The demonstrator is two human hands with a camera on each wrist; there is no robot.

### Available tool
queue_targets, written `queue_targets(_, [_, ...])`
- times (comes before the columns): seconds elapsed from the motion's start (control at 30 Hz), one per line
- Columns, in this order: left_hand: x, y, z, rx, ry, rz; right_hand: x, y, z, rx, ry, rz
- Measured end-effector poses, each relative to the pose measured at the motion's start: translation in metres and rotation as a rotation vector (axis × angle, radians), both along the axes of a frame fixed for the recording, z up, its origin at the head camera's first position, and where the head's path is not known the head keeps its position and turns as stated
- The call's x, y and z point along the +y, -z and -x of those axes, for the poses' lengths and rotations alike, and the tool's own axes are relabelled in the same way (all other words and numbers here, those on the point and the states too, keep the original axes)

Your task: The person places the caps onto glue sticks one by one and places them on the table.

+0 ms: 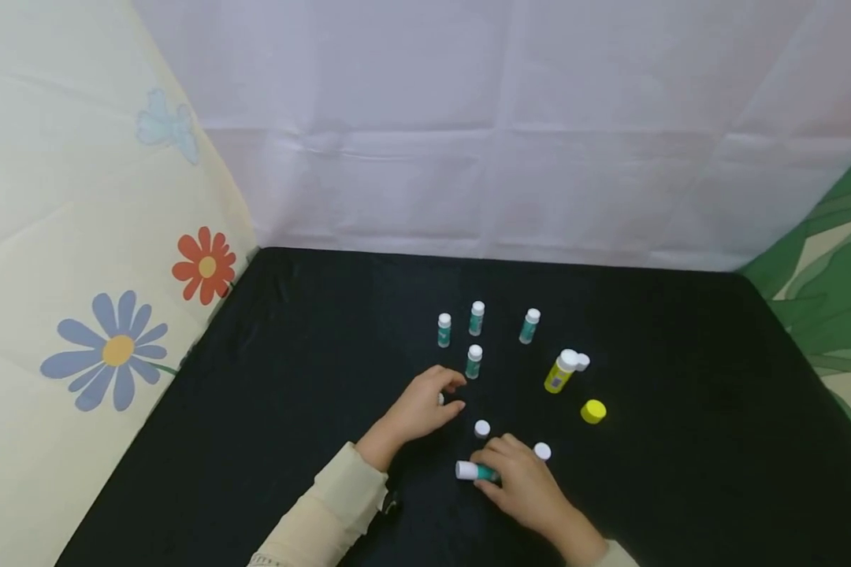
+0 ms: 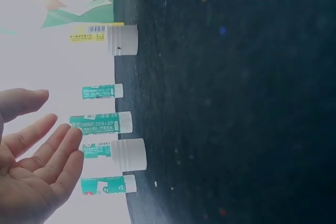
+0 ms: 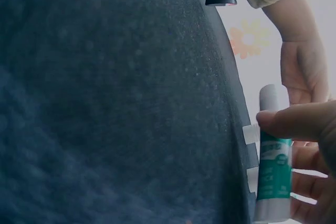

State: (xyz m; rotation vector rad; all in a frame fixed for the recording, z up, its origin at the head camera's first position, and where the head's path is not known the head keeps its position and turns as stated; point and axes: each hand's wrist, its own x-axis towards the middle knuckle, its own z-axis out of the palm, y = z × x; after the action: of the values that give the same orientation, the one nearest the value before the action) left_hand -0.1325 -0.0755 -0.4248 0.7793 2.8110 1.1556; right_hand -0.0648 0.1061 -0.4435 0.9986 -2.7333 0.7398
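Note:
My right hand (image 1: 525, 482) grips a glue stick (image 3: 274, 169) with a green label and white ends; in the head view it lies sideways, white end to the left. The thumb presses across its upper part in the right wrist view. My left hand (image 1: 417, 407) hovers over the cloth with fingers loosely bent and holds nothing. A small white piece beneath it is mostly hidden by the fingers. Just beyond its fingertips stands an upright green glue stick (image 1: 473, 363). Between the hands sits a white cap-like piece (image 1: 481, 429), and another white piece (image 1: 542, 451) stands behind my right hand.
More green glue sticks stand upright farther back: one at left (image 1: 444, 331), one in the middle (image 1: 477, 320), one at right (image 1: 529, 327). A larger yellow glue stick (image 1: 557, 378) stands to the right, near a yellow cap (image 1: 593, 412). Black cloth (image 1: 681, 472) covers the table.

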Motion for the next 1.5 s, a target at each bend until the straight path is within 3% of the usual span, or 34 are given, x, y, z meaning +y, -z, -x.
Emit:
queue_targets(0.23, [0.001,-0.003,0.012,-0.058,-0.079,0.023,-0.001,0.001,0.003,-0.044,-0.013,-0.061])
queue_targets(0.47, [0.006,-0.001,0.022,-0.065,-0.114,0.016,0.002,0.002,0.002,-0.107,-0.025,-0.090])
queue_targets(0.63, [0.010,0.001,0.028,-0.091,-0.135,-0.001,0.003,0.003,0.002,-0.090,-0.043,-0.079])
queue_targets(0.87, [0.016,0.004,0.035,-0.076,-0.130,-0.006,0.001,0.002,-0.001,-0.105,-0.041,-0.071])
queue_targets(1.2, [0.022,0.000,0.044,-0.082,-0.152,0.017,0.004,-0.005,0.001,-0.158,-0.020,-0.089])
queue_targets(1.5, [0.029,0.002,0.051,-0.060,-0.137,0.044,0.014,-0.018,0.005,-0.200,0.062,-0.078])
